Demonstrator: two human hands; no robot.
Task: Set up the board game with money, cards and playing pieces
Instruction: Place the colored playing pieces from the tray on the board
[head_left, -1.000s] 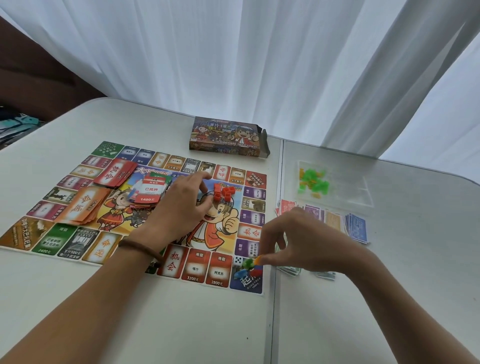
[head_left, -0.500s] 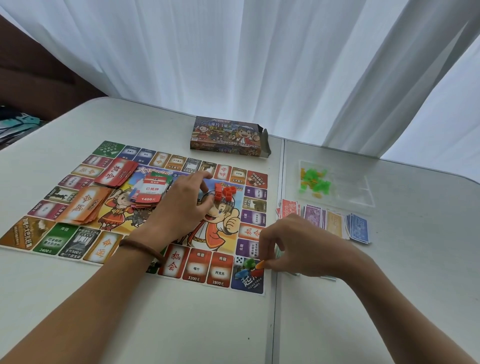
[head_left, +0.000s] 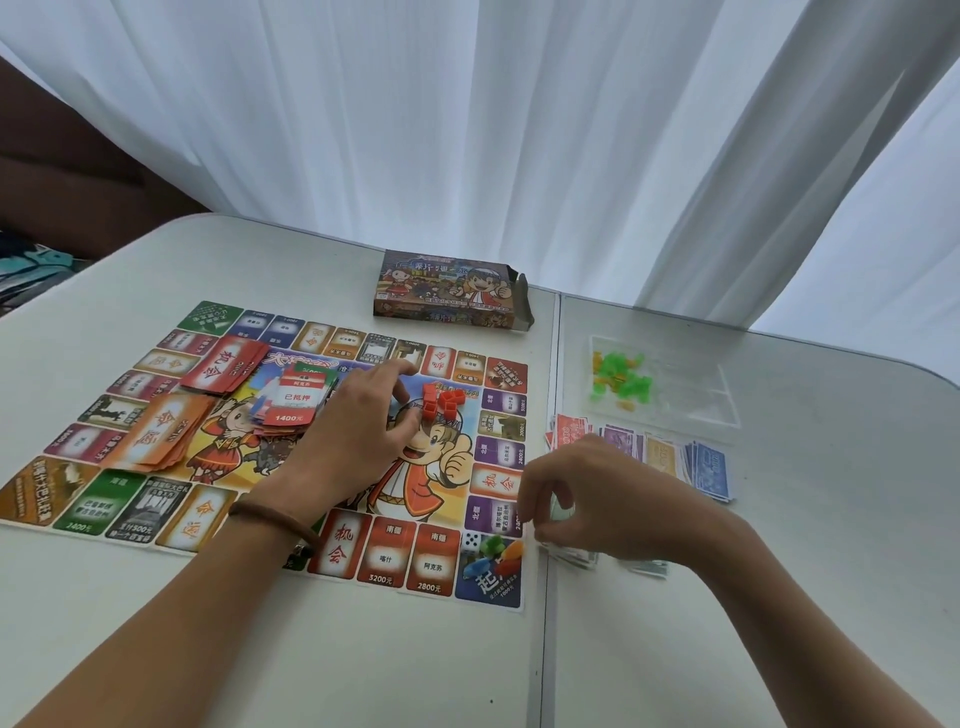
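Table (head_left: 363, 649): board (head_left: 436, 556), box (head_left: 447, 291), money (head_left: 670, 457), perhaps bag (head_left: 675, 384)

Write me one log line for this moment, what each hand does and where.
left hand: rests on board beside red houses | right hand: curled beside start corner, grip unclear | orange piece: on start corner

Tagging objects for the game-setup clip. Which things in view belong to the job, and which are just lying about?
Job: game board, red card stack, orange card stack, property cards, red houses, pawns, die, paper money, bag of green pieces.

Lying about: opened game box, white curtain, teal clutter at the left edge.
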